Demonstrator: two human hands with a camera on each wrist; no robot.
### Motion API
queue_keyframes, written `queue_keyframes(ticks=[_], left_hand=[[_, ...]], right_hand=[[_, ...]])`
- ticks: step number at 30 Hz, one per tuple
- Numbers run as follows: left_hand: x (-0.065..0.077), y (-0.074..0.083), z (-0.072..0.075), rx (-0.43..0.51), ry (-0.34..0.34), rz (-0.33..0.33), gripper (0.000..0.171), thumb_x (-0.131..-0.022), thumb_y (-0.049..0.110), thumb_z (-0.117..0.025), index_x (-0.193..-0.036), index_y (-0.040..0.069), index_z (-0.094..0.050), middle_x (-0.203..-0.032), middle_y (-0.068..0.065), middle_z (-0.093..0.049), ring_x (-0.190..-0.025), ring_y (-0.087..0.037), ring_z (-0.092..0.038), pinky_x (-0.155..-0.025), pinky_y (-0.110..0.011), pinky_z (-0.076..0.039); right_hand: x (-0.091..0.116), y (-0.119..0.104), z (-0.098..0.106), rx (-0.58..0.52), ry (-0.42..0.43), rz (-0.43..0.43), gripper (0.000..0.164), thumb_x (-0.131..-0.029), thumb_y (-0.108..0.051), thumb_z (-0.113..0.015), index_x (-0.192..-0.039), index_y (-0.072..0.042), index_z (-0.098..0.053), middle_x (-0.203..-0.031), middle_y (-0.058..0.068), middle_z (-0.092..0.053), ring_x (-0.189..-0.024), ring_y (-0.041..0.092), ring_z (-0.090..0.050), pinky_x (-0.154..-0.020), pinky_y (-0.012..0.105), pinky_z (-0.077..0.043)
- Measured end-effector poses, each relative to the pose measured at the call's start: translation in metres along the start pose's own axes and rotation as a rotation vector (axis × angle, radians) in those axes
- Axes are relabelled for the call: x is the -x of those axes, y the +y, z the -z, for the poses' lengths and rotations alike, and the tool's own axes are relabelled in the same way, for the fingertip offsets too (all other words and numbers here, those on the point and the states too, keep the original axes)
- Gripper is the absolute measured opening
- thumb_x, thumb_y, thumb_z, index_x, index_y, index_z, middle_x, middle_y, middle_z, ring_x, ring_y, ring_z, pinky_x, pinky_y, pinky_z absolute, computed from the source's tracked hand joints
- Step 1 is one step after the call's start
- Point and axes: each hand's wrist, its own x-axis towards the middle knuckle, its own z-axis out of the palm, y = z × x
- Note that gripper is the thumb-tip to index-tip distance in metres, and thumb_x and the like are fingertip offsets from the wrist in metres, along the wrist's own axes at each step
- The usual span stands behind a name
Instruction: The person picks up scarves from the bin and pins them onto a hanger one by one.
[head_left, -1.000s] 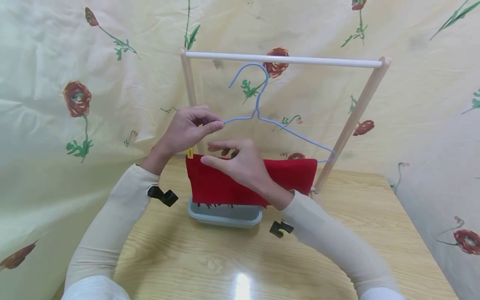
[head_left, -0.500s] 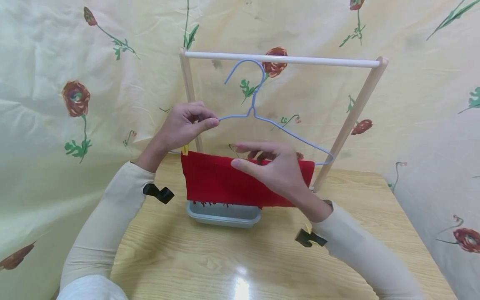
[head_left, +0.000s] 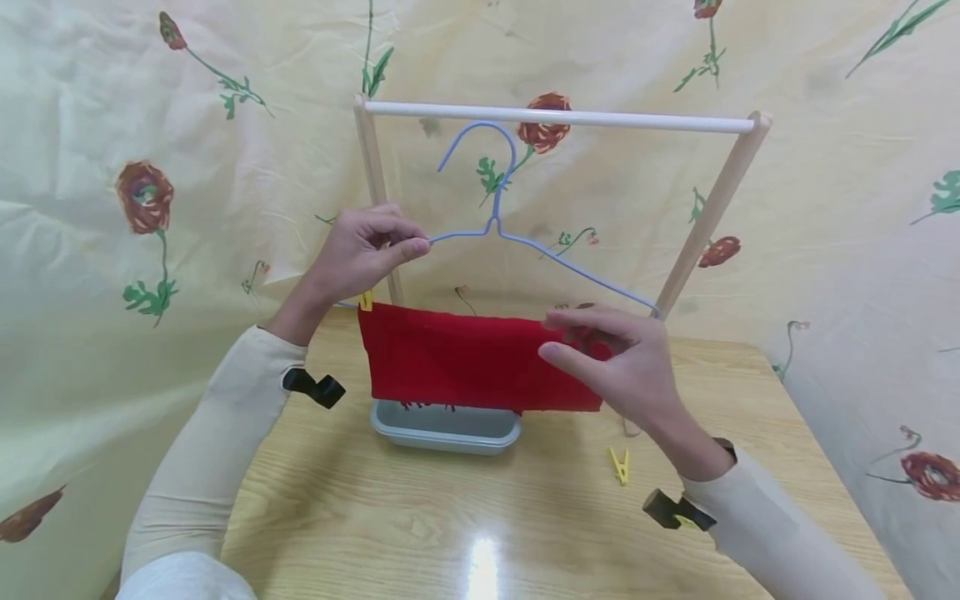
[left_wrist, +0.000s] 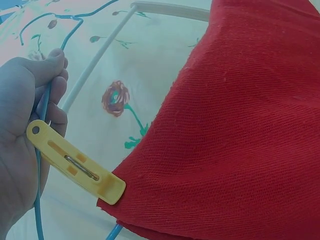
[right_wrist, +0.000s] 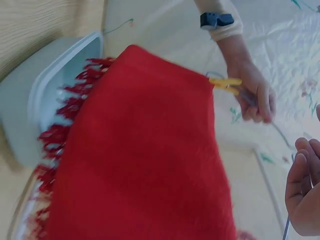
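Observation:
My left hand (head_left: 363, 254) pinches the left shoulder of a blue wire hanger (head_left: 498, 196) between thumb and fingers. A folded red scarf (head_left: 450, 354) with a fringed edge hangs over the hanger's lower bar. At its left corner a yellow clothespin (left_wrist: 75, 162) clamps the cloth, close beside the left palm in the left wrist view. In front of the scarf's right end is my right hand (head_left: 626, 358), thumb and fingers apart and loosely bent, holding nothing. It hides the scarf's upper right corner in the head view.
Behind the hanger stands a wooden rack with a white top rail (head_left: 562, 117). A pale blue-grey tub (head_left: 446, 442) sits on the wooden table (head_left: 390, 517) under the scarf. A loose yellow clothespin (head_left: 619, 465) lies to the right, near the right forearm.
My right hand has moved right along the scarf, from its left part to its right end, uncovering the loose clothespin on the table. The hanger and left hand have shifted slightly left.

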Motion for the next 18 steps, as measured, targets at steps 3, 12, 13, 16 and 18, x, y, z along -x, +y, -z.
queue_keyframes(ticks=[3,12,13,16,18], left_hand=[[0.0,0.0,0.0,0.007,0.002,0.007,0.012,-0.084,-0.009,-0.078,-0.094,-0.002,-0.079,-0.074,-0.001,-0.06,-0.065,-0.016,-0.046,-0.056,-0.024,-0.034],[0.002,-0.002,0.0,0.022,0.01,-0.001,0.012,-0.083,-0.011,-0.078,-0.093,-0.004,-0.079,-0.071,-0.001,-0.059,-0.064,-0.015,-0.045,-0.055,-0.024,-0.033],[0.003,-0.002,0.0,0.021,0.009,-0.002,0.012,-0.083,-0.011,-0.078,-0.093,-0.004,-0.078,-0.071,-0.001,-0.059,-0.064,-0.015,-0.045,-0.055,-0.024,-0.033],[0.002,-0.001,-0.001,0.013,0.007,0.001,0.013,-0.083,-0.01,-0.078,-0.093,-0.003,-0.079,-0.072,-0.001,-0.06,-0.064,-0.015,-0.045,-0.055,-0.025,-0.033],[0.002,-0.001,-0.002,0.009,0.008,0.002,0.013,-0.083,-0.01,-0.079,-0.094,-0.003,-0.079,-0.073,0.0,-0.061,-0.065,-0.015,-0.046,-0.055,-0.025,-0.034]], right_hand=[[0.009,0.009,0.012,0.03,0.011,-0.01,0.033,-0.085,0.004,-0.079,-0.117,-0.003,-0.075,-0.107,0.005,-0.074,-0.085,0.017,-0.064,-0.072,0.018,-0.055],[0.035,0.053,0.042,-0.187,0.045,0.161,0.038,-0.072,0.028,-0.07,-0.107,0.015,-0.071,-0.101,0.013,-0.075,-0.084,0.017,-0.065,-0.072,0.018,-0.054],[0.039,0.059,0.045,-0.207,0.042,0.174,0.038,-0.071,0.029,-0.068,-0.107,0.017,-0.07,-0.101,0.013,-0.076,-0.084,0.017,-0.066,-0.073,0.018,-0.055],[0.051,0.074,0.056,-0.22,0.031,0.173,0.039,-0.069,0.032,-0.066,-0.105,0.018,-0.07,-0.101,0.013,-0.076,-0.086,0.015,-0.068,-0.074,0.017,-0.055],[0.06,0.082,0.062,-0.217,0.013,0.156,0.038,-0.07,0.032,-0.065,-0.105,0.019,-0.069,-0.101,0.012,-0.076,-0.087,0.015,-0.068,-0.076,0.018,-0.055]])
